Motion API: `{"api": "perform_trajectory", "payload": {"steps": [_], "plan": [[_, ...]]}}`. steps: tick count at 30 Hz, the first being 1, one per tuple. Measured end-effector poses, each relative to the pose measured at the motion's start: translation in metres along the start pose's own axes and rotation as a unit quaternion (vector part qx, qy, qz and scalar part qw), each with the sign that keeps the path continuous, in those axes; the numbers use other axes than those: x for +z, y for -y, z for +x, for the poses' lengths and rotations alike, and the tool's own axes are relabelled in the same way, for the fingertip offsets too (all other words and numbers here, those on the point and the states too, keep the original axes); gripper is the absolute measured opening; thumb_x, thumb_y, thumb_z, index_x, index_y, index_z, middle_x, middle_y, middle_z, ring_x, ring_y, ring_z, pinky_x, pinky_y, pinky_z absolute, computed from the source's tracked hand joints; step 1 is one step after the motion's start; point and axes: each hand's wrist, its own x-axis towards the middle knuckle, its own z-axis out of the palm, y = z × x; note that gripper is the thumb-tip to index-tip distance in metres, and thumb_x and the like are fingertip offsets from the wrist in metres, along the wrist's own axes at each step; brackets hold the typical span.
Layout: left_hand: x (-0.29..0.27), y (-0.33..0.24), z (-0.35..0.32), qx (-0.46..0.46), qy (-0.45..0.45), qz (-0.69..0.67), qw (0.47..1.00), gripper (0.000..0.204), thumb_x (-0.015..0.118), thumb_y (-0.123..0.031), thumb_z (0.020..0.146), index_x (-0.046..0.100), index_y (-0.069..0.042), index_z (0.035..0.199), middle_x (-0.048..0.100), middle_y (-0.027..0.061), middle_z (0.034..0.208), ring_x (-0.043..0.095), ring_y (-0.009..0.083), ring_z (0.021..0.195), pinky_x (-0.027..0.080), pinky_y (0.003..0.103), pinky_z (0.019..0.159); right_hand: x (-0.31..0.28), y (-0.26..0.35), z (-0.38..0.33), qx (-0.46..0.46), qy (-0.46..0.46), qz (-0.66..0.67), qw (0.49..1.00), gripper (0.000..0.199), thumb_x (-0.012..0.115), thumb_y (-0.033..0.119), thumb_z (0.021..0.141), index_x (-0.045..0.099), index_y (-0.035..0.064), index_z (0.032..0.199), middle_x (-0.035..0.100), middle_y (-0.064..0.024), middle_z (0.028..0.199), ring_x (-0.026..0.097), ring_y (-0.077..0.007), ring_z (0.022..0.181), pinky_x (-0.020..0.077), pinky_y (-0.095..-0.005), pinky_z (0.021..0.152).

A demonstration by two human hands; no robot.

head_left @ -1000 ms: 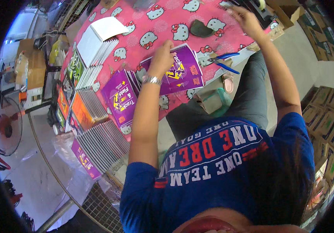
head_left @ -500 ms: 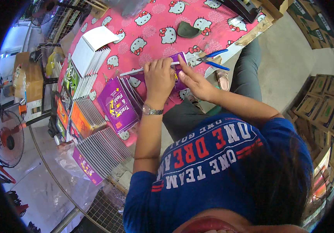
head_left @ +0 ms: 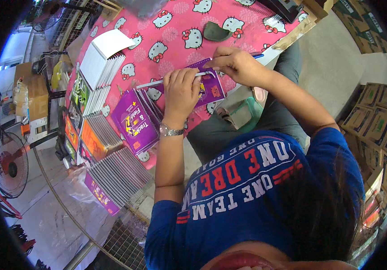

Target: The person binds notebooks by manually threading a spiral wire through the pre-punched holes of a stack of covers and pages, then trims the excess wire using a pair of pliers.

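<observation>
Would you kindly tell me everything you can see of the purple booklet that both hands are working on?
The purple booklet is a thin, glossy-covered book with a colourful printed panel, lying flat near the edge of the pink patterned tablecloth. A pale, thin strip runs along its upper edge. The left hand presses on its left part, fingers over that strip; the right hand pinches its upper right corner. Much of the cover is hidden under the hands. A fanned stack of similar purple booklets lies just left of it.

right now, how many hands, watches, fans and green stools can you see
hands: 2, left hand and right hand
wristwatch: 1
red fan: 1
green stool: 1
total: 5
</observation>
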Motion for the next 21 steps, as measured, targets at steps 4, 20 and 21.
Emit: {"api": "perform_trajectory", "payload": {"steps": [4,20,21], "plan": [[0.001,0.001,0.0,0.006,-0.002,0.012,1.0,0.019,0.057,-0.015,0.088,0.061,-0.006,0.104,0.064,0.0101,0.1,0.057,0.029,0.096,0.037,0.042,0.092,-0.005,-0.001,0.006,-0.008,0.035,0.014,0.999,0.029,0.06,0.005,0.082,0.067,0.0099,0.11,0.062,-0.0154,0.092,0.062,-0.0354,0.084,0.0502,-0.0437,0.073],[0.003,-0.003,0.005,-0.008,-0.025,0.055,0.998,0.023,0.06,-0.015,0.087,0.058,-0.008,0.109,0.063,0.0082,0.099,0.057,0.0273,0.097,0.034,0.044,0.096,0.007,-0.001,0.006,0.017,-0.029,0.017,0.999,0.045,0.067,0.011,0.084,0.055,0.0082,0.127,0.06,-0.0196,0.099,0.064,-0.034,0.083,0.0518,-0.0421,0.069],[0.005,-0.003,0.003,-0.006,-0.025,0.055,0.998,0.023,0.06,-0.015,0.087,0.058,-0.008,0.109,0.063,0.0082,0.099,0.057,0.0273,0.097,0.034,0.044,0.096,0.0,0.004,0.01,0.067,0.043,0.009,0.997,0.041,0.065,0.011,0.086,0.055,0.0068,0.125,0.06,-0.0196,0.097,0.064,-0.0351,0.082,0.0515,-0.0421,0.069]]}}
